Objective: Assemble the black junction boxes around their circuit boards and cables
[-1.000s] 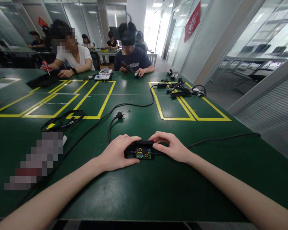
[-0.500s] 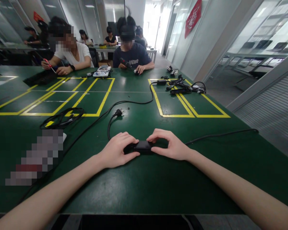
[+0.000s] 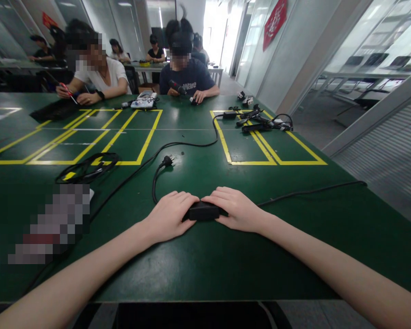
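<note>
A black power adapter lies on the green table between my hands. My left hand grips its left end, thumb at the near side and fingers at the far side. Its right end is held by my right hand, the fingertips along the far top edge and the thumb near the front. A short black cord with a plug curves up from behind my left hand. From behind my right hand a black cable runs to the right across the table. Where the cords join the adapter is hidden by my hands.
On the left are a coiled black cable and a pixelated object. A long black cord crosses to an adapter by a cable pile. Yellow tape marks the table. Two people sit opposite.
My right hand has closed further over the adapter's right end, its fingers moving left along the far edge. The adapter's near side now shows more. My left hand has hardly moved.
</note>
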A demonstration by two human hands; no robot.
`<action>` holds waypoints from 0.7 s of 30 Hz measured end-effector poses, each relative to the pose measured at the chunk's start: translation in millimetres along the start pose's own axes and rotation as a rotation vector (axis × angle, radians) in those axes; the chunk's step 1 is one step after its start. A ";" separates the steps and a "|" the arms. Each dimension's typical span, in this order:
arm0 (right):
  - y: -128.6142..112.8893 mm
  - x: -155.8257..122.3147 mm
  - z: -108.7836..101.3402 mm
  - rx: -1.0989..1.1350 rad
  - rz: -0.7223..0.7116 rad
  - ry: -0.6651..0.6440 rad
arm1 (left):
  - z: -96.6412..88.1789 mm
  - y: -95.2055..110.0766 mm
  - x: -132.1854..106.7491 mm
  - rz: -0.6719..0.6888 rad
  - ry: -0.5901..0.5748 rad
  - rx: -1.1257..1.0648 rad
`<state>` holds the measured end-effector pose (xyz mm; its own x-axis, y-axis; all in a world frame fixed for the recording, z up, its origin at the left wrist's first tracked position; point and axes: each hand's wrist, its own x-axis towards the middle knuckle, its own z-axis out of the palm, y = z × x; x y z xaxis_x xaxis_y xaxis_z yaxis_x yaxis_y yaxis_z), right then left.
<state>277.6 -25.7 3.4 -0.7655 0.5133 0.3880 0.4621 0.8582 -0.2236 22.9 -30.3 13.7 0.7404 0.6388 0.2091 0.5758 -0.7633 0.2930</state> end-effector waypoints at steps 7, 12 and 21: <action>-4.6 1.4 -1.9 0.037 0.020 -0.039 | -2.7 -1.3 0.7 0.061 0.004 0.061; -7.1 1.5 -4.3 0.026 -0.002 -0.022 | -6.5 2.2 1.6 0.072 -0.009 0.051; -9.0 0.8 -7.3 -0.065 -0.064 0.007 | -6.9 3.9 1.1 0.060 0.002 0.020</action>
<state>276.1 -33.1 12.3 -0.7911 0.4574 0.4062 0.4410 0.8866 -0.1394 23.6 -31.9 21.5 0.7731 0.5922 0.2273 0.5373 -0.8018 0.2616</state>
